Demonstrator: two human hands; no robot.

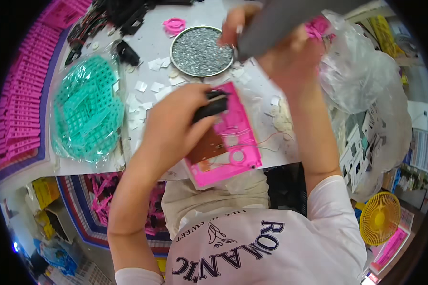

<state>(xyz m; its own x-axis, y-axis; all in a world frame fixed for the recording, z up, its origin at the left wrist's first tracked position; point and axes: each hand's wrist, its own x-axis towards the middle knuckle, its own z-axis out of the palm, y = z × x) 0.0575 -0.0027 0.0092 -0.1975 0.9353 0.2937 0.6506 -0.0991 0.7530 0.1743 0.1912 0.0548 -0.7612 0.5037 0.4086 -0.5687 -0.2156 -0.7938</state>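
Note:
My left hand (179, 116) is closed on a black plastic part (211, 108), holding it at the upper left of a pink plastic housing (242, 128). The housing lies tilted at the table's front edge. A brown circuit board (208, 148) sits in it, and a thin red wire trails out to the right. My right hand (290, 59), smeared by motion, is wrapped round a dark grey electric screwdriver (280, 23), which hides part of the hand. Its fingertips are over the right rim of a round dish (171, 59) full of small silvery screws (199, 52).
A clear bag of green lattice pieces (88, 109) lies on the left, beside stacked pink parts (24, 95). White paper squares (141, 86) are scattered mid-table. Black parts (123, 16) are heaped at the back left. Plastic bags (361, 71) bulge at right, above a yellow fan (380, 218).

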